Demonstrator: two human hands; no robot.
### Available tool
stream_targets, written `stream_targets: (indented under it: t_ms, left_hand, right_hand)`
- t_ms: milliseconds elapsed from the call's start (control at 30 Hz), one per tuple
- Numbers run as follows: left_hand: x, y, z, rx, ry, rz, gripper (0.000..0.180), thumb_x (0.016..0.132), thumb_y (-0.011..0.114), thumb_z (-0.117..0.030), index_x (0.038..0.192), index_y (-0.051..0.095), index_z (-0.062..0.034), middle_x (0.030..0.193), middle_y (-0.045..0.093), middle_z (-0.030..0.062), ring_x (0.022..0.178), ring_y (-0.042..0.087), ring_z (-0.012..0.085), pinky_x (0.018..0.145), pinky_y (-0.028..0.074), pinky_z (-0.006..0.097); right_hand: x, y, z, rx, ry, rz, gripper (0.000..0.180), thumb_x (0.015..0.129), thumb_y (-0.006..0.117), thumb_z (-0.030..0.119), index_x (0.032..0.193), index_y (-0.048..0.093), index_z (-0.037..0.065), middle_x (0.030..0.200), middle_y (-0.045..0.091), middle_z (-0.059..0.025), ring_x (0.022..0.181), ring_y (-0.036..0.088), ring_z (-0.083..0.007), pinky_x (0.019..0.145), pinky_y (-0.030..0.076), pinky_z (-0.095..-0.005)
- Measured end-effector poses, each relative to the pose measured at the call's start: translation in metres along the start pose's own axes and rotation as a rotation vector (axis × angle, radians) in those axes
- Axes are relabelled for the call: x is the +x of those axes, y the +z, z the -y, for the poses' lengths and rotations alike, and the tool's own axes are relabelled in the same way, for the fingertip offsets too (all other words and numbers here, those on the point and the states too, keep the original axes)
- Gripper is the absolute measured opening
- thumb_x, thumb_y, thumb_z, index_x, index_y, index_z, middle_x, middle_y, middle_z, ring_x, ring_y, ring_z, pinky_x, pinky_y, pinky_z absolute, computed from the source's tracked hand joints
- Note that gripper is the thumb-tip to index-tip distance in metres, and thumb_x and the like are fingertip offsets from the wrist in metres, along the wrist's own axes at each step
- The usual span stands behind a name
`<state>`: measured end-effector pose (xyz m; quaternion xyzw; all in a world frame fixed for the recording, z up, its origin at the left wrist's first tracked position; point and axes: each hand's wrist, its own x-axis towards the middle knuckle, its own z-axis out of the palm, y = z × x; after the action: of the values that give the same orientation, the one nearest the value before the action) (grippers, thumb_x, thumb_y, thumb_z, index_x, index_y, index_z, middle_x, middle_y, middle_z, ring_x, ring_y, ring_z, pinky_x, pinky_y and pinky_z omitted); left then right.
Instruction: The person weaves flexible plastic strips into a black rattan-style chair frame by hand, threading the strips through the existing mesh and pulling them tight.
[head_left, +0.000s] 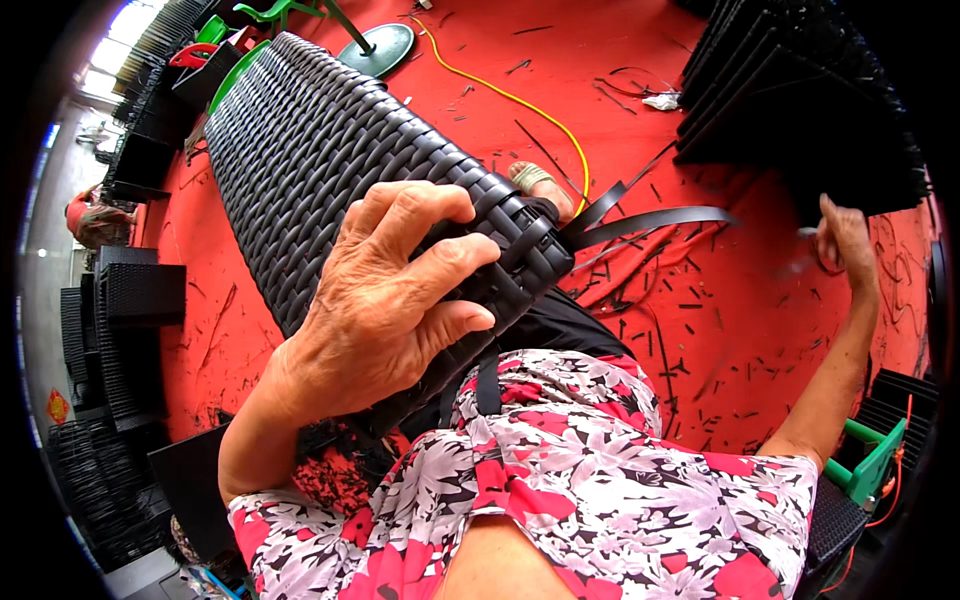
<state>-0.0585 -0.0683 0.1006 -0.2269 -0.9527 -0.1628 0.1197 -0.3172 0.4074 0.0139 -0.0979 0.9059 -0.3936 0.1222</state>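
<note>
A long black woven rattan piece (320, 150) slants from the upper left down to my lap, its near end close to my body. My left hand (385, 290) lies over that near end, fingers bent and pressing on the weave beside its corner. From the corner, loose flat black strips (655, 222) stick out to the right. My right hand (846, 240) is raised well away at the far right, with its fingers curled closed. Something blurred and pale shows by its fingers, too smeared to name.
Black strip scraps litter the red floor covering (620, 90). A yellow cord (520, 105) runs across it. Dark woven panels (790, 100) stand stacked at the upper right, with more stacks (125, 290) at left. A green metal tool (875, 460) sits at lower right; another person (100, 220) is far left.
</note>
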Motion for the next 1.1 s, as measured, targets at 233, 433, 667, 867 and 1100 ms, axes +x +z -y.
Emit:
stream_targets:
  t_ms: [233, 433, 667, 867, 1100]
  left_hand:
    - [0.003, -0.002, -0.019, -0.061, -0.140, -0.085, 0.042, 0.078, 0.073, -0.023, 0.107, 0.060, 0.0039, 0.109, 0.056, 0.0167, 0.102, 0.054, 0.0333, 0.091, 0.043, 0.042]
    - [-0.014, -0.011, -0.043, -0.017, -0.290, -0.085, 0.037, 0.070, 0.079, -0.017, 0.096, 0.059, 0.0005, 0.112, 0.055, 0.0185, 0.110, 0.052, 0.0383, 0.096, 0.040, 0.048]
    - [-0.018, -0.010, -0.051, 0.044, -0.356, -0.089, 0.024, 0.065, 0.076, -0.005, 0.080, 0.058, -0.0019, 0.112, 0.056, 0.0181, 0.113, 0.052, 0.0388, 0.097, 0.040, 0.048]
    - [-0.017, -0.012, -0.049, 0.080, -0.344, -0.086, 0.019, 0.067, 0.073, -0.002, 0.078, 0.058, -0.0008, 0.109, 0.057, 0.0184, 0.108, 0.054, 0.0388, 0.093, 0.042, 0.047]
    - [-0.021, -0.002, -0.040, 0.186, -0.248, -0.249, 0.022, 0.062, 0.072, -0.001, 0.078, 0.058, 0.0005, 0.098, 0.059, 0.0180, 0.091, 0.059, 0.0362, 0.079, 0.046, 0.043]
  right_hand:
    - [-0.006, 0.111, 0.195, 0.201, -0.849, -0.160, 0.013, 0.083, 0.070, 0.015, 0.081, 0.065, 0.003, 0.072, 0.061, -0.0015, 0.061, 0.053, -0.0061, 0.055, 0.041, -0.0212]
    - [-0.012, 0.169, 0.241, 0.286, -1.294, 0.333, 0.022, 0.067, 0.079, 0.010, 0.084, 0.066, 0.003, 0.079, 0.065, -0.0069, 0.066, 0.062, -0.0198, 0.060, 0.049, -0.0309]
    - [-0.018, 0.183, 0.245, 0.240, -1.234, 0.517, 0.018, 0.067, 0.075, 0.002, 0.078, 0.060, 0.002, 0.067, 0.059, -0.0082, 0.060, 0.059, -0.0243, 0.055, 0.047, -0.0313]
    - [-0.017, 0.179, 0.256, 0.108, -1.238, 0.591, 0.016, 0.067, 0.070, -0.002, 0.074, 0.056, 0.001, 0.062, 0.057, -0.0095, 0.054, 0.058, -0.0252, 0.052, 0.045, -0.0326]
    - [-0.018, 0.183, 0.262, 0.107, -1.210, 0.534, 0.016, 0.067, 0.070, -0.001, 0.075, 0.056, 0.001, 0.063, 0.059, -0.0090, 0.054, 0.060, -0.0221, 0.052, 0.047, -0.0308]
